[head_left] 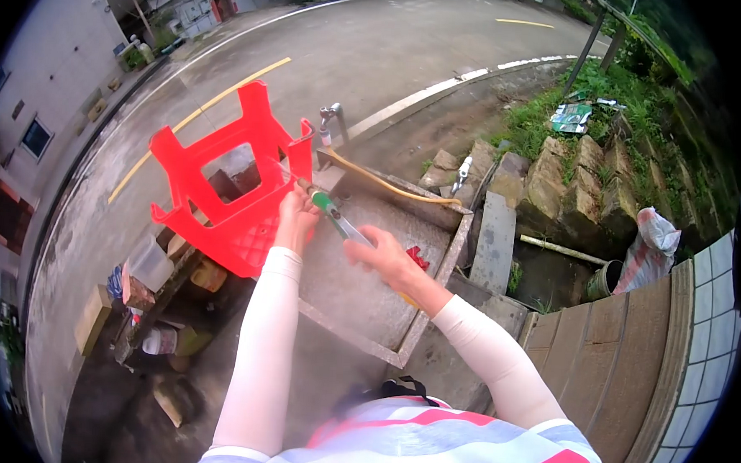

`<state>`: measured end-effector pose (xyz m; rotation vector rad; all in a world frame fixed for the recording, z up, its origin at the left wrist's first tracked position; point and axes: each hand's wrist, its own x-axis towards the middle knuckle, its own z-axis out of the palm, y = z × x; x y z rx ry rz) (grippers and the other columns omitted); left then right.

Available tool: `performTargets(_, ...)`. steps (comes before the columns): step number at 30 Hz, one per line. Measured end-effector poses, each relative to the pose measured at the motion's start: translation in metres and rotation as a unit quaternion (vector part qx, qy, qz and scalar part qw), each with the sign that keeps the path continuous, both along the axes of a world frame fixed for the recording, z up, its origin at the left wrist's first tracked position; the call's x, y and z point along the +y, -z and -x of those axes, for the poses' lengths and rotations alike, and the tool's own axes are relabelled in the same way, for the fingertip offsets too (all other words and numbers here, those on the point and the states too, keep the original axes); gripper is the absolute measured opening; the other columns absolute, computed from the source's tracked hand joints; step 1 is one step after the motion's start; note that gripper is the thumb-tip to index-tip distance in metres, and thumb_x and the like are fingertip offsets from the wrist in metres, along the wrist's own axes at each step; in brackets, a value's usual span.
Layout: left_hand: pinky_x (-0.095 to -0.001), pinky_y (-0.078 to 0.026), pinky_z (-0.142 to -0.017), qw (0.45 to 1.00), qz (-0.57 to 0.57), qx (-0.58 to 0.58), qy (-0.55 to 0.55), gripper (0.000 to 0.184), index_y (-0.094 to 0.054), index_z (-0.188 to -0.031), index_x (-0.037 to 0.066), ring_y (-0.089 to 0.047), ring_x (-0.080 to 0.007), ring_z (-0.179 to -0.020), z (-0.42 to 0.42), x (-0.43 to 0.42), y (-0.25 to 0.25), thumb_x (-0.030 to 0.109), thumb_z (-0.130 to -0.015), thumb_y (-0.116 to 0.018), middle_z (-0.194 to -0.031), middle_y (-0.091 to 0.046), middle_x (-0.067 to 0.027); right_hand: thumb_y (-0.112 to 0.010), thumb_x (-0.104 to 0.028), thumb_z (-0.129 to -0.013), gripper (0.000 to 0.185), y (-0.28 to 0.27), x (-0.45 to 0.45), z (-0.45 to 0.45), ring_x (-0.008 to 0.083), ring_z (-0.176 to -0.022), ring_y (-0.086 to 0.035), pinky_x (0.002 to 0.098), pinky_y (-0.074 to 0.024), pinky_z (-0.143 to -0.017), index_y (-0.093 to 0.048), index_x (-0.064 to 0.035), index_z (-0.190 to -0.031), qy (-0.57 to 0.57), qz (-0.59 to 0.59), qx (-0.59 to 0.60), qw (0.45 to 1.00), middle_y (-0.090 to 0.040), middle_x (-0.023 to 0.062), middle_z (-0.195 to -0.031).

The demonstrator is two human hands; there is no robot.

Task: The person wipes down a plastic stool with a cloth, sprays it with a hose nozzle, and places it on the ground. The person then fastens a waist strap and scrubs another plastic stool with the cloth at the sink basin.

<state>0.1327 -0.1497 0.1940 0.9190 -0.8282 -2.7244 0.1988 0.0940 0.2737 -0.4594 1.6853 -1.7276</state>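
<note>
My right hand (379, 255) is closed around the rear of a spray nozzle (328, 206), which has a green section and a silver-grey body. My left hand (298, 215) is closed at its front, brass-coloured end. That end points toward a red plastic stool (246, 204), tipped over with its legs upward at the left side of a shallow stone basin (359, 294). A faint pale streak by the nozzle tip looks like water. Small and crumpled, a red object (418, 257) lies in the basin beside my right hand.
A metal tap (333, 116) stands behind the basin, and a yellow hose (390, 185) runs along its back rim. Left below are a clear plastic container (149, 262) and bricks. Stone blocks (549, 182) and a woven sack (650, 246) are at the right.
</note>
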Motion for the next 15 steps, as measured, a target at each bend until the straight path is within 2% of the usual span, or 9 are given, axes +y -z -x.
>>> performTargets(3,-0.0258,-0.028,-0.046,0.998,-0.01,0.016,-0.064,0.012,-0.05,-0.09,0.006,-0.029,-0.0121,-0.044,0.013,0.004,-0.012,0.012,-0.097,-0.042,-0.059,-0.038,-0.0004,-0.067,-0.035,-0.084,0.039,-0.006,0.001,-0.011,0.0082,-0.074,-0.054,0.0251,-0.0422,-0.063,-0.059,-0.0034,-0.105,0.022,-0.002,0.019,1.0,-0.061,0.0011,-0.084)
performTargets(4,-0.0274,-0.04,-0.051,0.995,0.035,0.082,-0.036,0.018,-0.052,-0.107,0.001,-0.042,-0.0149,-0.052,0.014,-0.008,0.0,0.006,-0.095,-0.04,-0.07,-0.048,-0.007,-0.067,-0.036,-0.084,0.04,-0.008,0.002,-0.013,0.0083,-0.073,-0.054,0.0251,-0.0422,-0.063,-0.059,-0.0033,-0.105,0.03,-0.004,0.026,0.999,-0.061,0.0011,-0.084)
performTargets(5,-0.0293,-0.05,-0.071,0.991,0.006,0.098,-0.085,0.032,-0.049,-0.123,-0.001,-0.058,-0.0192,-0.083,0.023,-0.012,0.011,0.001,-0.092,-0.04,-0.089,-0.055,-0.0142,-0.067,-0.036,-0.083,0.04,-0.011,0.003,-0.014,0.0083,-0.073,-0.053,0.0251,-0.0417,-0.062,-0.059,-0.0036,-0.105,0.045,-0.012,0.029,0.998,-0.061,0.001,-0.084)
performTargets(7,-0.0375,-0.044,-0.097,0.987,0.069,0.14,-0.034,0.035,-0.048,-0.129,0.001,-0.052,-0.0221,-0.115,0.014,-0.015,0.01,0.006,-0.095,-0.046,-0.118,-0.055,-0.0157,-0.067,-0.038,-0.083,0.041,-0.018,0.004,-0.012,0.0084,-0.072,-0.051,0.025,-0.0408,-0.061,-0.06,-0.0042,-0.104,0.076,-0.027,0.033,0.996,-0.061,0.0007,-0.083)
performTargets(10,-0.0447,-0.037,-0.1,0.979,0.184,0.079,0.04,0.035,-0.051,-0.129,0.006,-0.049,-0.0241,-0.123,-0.018,-0.016,-0.002,0.023,-0.099,-0.049,-0.128,-0.056,-0.0098,-0.068,-0.04,-0.083,0.041,-0.014,0.002,-0.008,0.0083,-0.07,-0.048,0.0247,-0.0391,-0.061,-0.06,-0.0048,-0.102,0.1,-0.024,0.037,0.994,-0.06,0.0003,-0.082)
performTargets(13,-0.0451,-0.03,-0.104,0.981,0.173,0.052,0.074,0.037,-0.055,-0.126,0.005,-0.051,-0.022,-0.119,-0.05,-0.024,0.004,0.03,-0.099,-0.051,-0.129,-0.058,-0.0058,-0.068,-0.041,-0.083,0.04,-0.009,-0.002,-0.011,0.0074,-0.07,-0.048,0.0245,-0.0381,-0.061,-0.06,-0.0055,-0.1,0.089,-0.021,0.041,0.995,-0.059,-0.0006,-0.08)
performTargets(14,-0.0406,-0.037,-0.096,0.984,0.163,0.026,0.065,0.036,-0.058,-0.121,0.005,-0.054,-0.0213,-0.112,-0.06,-0.025,0.007,0.032,-0.1,-0.048,-0.119,-0.063,-0.007,-0.069,-0.042,-0.083,0.04,-0.006,-0.006,-0.014,0.0071,-0.07,-0.048,0.0244,-0.0378,-0.06,-0.06,-0.0056,-0.099,0.085,-0.012,0.046,0.995,-0.059,-0.0008,-0.08)
performTargets(15,-0.0392,-0.039,-0.093,0.986,0.156,0.016,0.06,0.036,-0.059,-0.12,0.005,-0.056,-0.0206,-0.107,-0.069,-0.03,0.014,0.032,-0.1,-0.047,-0.116,-0.064,-0.0072,-0.069,-0.042,-0.083,0.041,-0.005,-0.007,-0.017,0.0068,-0.07,-0.048,0.0242,-0.0374,-0.06,-0.06,-0.0057,-0.099,0.08,-0.004,0.052,0.995,-0.059,-0.001,-0.079)
